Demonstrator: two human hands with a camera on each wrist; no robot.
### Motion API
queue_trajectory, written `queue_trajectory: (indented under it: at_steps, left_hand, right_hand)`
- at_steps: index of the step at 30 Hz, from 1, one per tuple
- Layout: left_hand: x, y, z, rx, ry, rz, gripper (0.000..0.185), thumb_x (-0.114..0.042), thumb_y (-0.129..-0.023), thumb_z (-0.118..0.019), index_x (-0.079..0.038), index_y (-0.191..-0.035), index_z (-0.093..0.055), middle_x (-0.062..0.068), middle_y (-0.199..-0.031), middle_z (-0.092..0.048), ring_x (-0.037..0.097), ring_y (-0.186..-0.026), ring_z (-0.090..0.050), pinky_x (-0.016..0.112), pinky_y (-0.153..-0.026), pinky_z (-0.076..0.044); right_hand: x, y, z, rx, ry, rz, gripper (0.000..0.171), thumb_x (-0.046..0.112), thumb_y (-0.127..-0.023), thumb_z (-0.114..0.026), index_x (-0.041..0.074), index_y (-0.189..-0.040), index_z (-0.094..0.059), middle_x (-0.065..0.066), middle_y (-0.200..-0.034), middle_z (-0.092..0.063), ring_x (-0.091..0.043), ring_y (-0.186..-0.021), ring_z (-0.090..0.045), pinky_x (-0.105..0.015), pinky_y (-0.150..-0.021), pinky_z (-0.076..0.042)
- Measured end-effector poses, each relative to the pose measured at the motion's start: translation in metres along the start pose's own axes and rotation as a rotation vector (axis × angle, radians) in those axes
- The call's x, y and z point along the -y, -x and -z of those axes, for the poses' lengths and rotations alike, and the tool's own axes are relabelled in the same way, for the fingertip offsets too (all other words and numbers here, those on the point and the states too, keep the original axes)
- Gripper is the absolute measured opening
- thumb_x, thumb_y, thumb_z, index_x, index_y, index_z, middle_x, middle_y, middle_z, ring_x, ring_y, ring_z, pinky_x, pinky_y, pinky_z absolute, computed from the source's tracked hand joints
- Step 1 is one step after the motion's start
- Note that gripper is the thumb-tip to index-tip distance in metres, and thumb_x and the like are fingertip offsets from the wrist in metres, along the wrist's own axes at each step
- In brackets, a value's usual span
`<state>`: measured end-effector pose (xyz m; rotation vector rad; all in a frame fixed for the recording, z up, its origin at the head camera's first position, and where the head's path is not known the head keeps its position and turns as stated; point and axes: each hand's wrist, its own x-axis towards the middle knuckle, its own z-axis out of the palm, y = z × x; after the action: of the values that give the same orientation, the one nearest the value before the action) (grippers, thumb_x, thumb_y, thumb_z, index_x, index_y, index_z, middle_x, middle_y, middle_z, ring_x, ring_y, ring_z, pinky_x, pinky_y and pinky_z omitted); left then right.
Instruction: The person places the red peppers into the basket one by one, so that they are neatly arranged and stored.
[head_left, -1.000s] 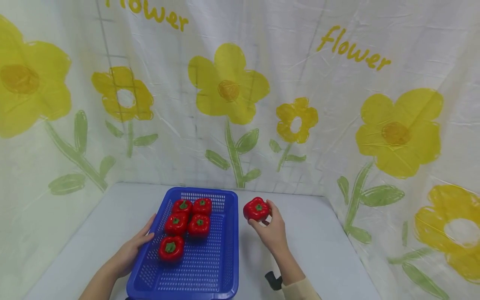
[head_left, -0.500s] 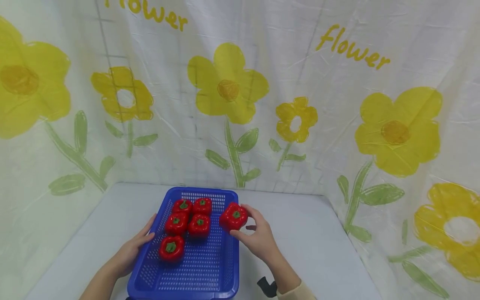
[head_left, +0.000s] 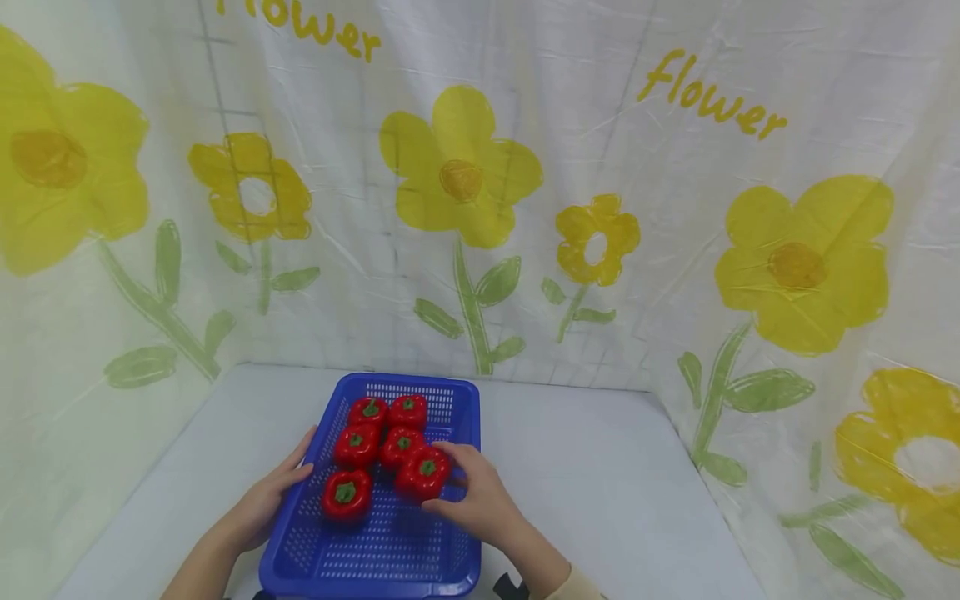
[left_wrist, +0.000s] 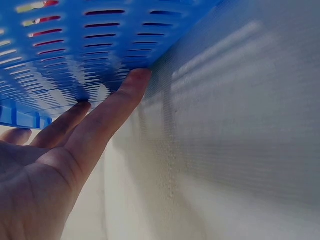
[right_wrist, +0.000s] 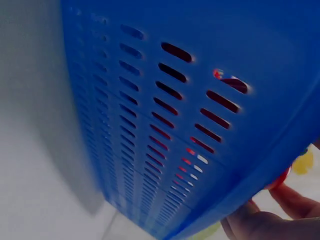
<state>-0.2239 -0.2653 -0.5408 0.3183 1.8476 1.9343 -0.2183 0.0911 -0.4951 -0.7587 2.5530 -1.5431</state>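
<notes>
A blue plastic basket with slotted walls stands on the white table. My right hand reaches over its right wall and grips a red bell pepper with a green stem, thumb and fingers on its right side. That pepper overlaps a second red bell pepper in the head view. Several more sit in the basket's left and far part, among them a near one. My left hand rests against the left wall; in the left wrist view its extended fingers touch the slotted plastic.
A white curtain printed with yellow flowers hangs behind and beside the table. In the right wrist view, the basket's outer wall fills most of the picture.
My right hand has carried its bell pepper leftward, from beside the basket over the right rim to the peppers inside. My left hand has stayed at the left wall.
</notes>
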Motion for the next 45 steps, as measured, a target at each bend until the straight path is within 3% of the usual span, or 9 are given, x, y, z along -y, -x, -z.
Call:
queue_trajectory:
  at_steps: [6, 16, 25, 32, 41, 45]
  left_hand:
    - [0.001, 0.000, 0.000, -0.005, 0.009, 0.007, 0.064, -0.036, -0.111, -0.025, -0.039, -0.158, 0.018, 0.018, -0.165, 0.026, 0.055, -0.148, 0.004, 0.059, -0.108, -0.043]
    - [0.001, -0.001, 0.000, -0.012, 0.009, 0.014, 0.064, -0.036, -0.111, -0.026, -0.040, -0.158, 0.017, 0.017, -0.165, 0.026, 0.055, -0.149, 0.003, 0.058, -0.108, -0.043]
    - [0.002, -0.002, 0.001, -0.009, 0.011, 0.013, 0.063, -0.036, -0.111, -0.025, -0.041, -0.158, 0.017, 0.017, -0.165, 0.026, 0.056, -0.148, 0.003, 0.058, -0.106, -0.045]
    - [0.001, -0.001, 0.000, 0.004, 0.014, 0.004, 0.063, -0.036, -0.111, -0.024, -0.040, -0.158, 0.019, 0.017, -0.165, 0.027, 0.055, -0.148, 0.004, 0.058, -0.108, -0.044]
    - [0.001, 0.000, -0.002, -0.002, 0.006, 0.007, 0.063, -0.035, -0.111, -0.024, -0.038, -0.158, 0.019, 0.016, -0.165, 0.028, 0.053, -0.149, 0.005, 0.054, -0.110, -0.044]
    - [0.000, 0.001, -0.003, -0.006, 0.002, 0.004, 0.064, -0.035, -0.111, -0.024, -0.037, -0.158, 0.019, 0.017, -0.165, 0.028, 0.055, -0.149, 0.005, 0.055, -0.109, -0.044]
  right_hand:
    - [0.000, -0.002, -0.008, 0.014, 0.073, 0.008, 0.073, 0.020, -0.080, -0.086, 0.017, -0.144, -0.052, -0.004, -0.132, -0.058, -0.021, -0.123, -0.060, -0.030, -0.091, -0.058]
    - [0.003, -0.009, -0.021, 0.048, 0.229, -0.062, 0.075, 0.023, -0.079, -0.087, 0.027, -0.145, -0.052, 0.000, -0.138, -0.058, -0.020, -0.122, -0.060, -0.031, -0.088, -0.059]
    - [0.002, -0.012, -0.027, 0.064, 0.295, -0.096, 0.077, 0.019, -0.076, -0.088, 0.022, -0.145, -0.054, -0.003, -0.137, -0.058, -0.020, -0.115, -0.063, -0.029, -0.086, -0.059]
    - [0.002, -0.016, -0.032, 0.075, 0.335, -0.112, 0.078, 0.018, -0.075, -0.089, 0.024, -0.145, -0.056, -0.005, -0.133, -0.057, -0.016, -0.107, -0.064, -0.027, -0.083, -0.059]
    - [0.002, -0.019, -0.040, 0.102, 0.398, -0.133, 0.078, 0.021, -0.074, -0.090, 0.029, -0.144, -0.056, 0.000, -0.130, -0.058, -0.019, -0.117, -0.060, -0.042, -0.094, -0.057]
    - [0.003, -0.021, -0.043, 0.112, 0.418, -0.145, 0.078, 0.022, -0.074, -0.091, 0.031, -0.143, -0.056, 0.002, -0.128, -0.060, -0.018, -0.118, -0.061, -0.042, -0.094, -0.057]
